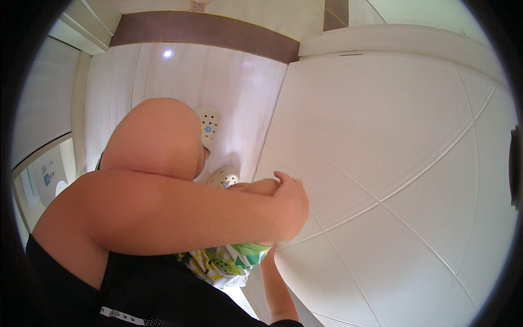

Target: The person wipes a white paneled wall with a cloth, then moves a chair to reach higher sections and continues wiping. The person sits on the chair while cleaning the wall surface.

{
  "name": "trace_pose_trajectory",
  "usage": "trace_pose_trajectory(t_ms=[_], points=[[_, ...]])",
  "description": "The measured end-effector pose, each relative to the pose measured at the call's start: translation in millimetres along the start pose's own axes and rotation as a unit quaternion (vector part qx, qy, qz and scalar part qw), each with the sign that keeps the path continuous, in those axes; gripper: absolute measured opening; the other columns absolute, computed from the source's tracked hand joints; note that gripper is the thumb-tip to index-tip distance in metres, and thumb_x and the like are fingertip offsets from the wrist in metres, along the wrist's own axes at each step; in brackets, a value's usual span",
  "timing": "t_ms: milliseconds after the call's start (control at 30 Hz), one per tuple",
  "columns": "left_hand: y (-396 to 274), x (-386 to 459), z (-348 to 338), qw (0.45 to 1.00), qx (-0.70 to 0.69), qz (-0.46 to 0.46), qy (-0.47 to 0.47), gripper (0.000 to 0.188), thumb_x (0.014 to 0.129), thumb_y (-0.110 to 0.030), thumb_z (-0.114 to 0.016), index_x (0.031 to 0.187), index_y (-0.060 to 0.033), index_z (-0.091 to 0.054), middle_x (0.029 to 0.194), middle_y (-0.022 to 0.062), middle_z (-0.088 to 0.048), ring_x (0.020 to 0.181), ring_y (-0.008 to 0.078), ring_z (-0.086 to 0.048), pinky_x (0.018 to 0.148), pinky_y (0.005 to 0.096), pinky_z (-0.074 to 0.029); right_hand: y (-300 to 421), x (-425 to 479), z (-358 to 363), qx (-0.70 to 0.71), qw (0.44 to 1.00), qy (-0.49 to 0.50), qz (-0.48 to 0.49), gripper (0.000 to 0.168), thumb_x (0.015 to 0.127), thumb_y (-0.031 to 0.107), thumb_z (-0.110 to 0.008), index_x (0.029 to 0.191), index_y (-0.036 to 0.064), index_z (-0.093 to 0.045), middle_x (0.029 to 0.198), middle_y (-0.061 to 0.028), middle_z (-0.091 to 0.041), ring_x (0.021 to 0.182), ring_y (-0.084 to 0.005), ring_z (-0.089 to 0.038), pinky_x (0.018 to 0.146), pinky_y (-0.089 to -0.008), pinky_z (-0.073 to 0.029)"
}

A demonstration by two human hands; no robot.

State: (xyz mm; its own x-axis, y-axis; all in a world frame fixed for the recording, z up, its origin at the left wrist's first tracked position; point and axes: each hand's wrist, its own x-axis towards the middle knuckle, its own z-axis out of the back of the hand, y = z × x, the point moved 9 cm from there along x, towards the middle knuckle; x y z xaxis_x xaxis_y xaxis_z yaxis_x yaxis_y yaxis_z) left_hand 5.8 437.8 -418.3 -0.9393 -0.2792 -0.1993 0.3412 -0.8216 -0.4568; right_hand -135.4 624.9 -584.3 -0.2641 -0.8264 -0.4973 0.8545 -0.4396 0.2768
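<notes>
My left arm crosses in front of my body, and my left hand (292, 208) rests at my bent right knee (261, 187). One finger points up past the knee; the other fingers are hard to make out. Of my right arm only the forearm (280, 292) shows at the lower right, and the hand is hidden behind my leg and patterned shorts (229, 261). The shorts carry a green and yellow leaf and fruit print. On my feet are cream clogs with holes; one clog (209, 124) has a blue flower charm, and the other clog (224, 176) is partly covered.
A white grooved door (367, 143) fills the right side, with a dark handle (515, 167) at the rim. A brown threshold strip (204, 32) crosses beyond the pale floor (171, 77). At left stand a white panel (45, 98) and a pale object with printing (49, 175).
</notes>
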Motion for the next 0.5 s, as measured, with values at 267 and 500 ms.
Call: trace_pose_trajectory(t_ms=[267, 500], points=[[-11, -5, -6, 0.986, -0.132, -0.101, 0.029, 0.044, 0.088, -0.041, -0.053, 0.080, -0.0013, -0.070, 0.077, 0.0128, -0.066, 0.076, 0.0313, -0.064, 0.074, 0.0408, -0.050, 70, 34, 106, -0.180, 0.956, -0.163, 0.165, 0.033, 0.083, 0.016, -0.061, 0.115, 0.011, -0.058, 0.121, -0.0097, -0.058, 0.116, -0.0279, -0.052, 0.099, -0.0419, -0.041], [0, 19, -15, 0.975, -0.178, -0.095, 0.090, 0.047, 0.088, -0.044, -0.048, 0.085, -0.0025, -0.070, 0.086, 0.0158, -0.067, 0.091, 0.0335, -0.062, 0.077, 0.0429, -0.049, 222, 31, 285, -0.376, 0.765, -0.471, 0.226, 0.043, 0.064, -0.010, -0.061, 0.103, 0.008, -0.063, 0.116, -0.0092, -0.061, 0.117, -0.0332, -0.053, 0.097, -0.0473, -0.043]])
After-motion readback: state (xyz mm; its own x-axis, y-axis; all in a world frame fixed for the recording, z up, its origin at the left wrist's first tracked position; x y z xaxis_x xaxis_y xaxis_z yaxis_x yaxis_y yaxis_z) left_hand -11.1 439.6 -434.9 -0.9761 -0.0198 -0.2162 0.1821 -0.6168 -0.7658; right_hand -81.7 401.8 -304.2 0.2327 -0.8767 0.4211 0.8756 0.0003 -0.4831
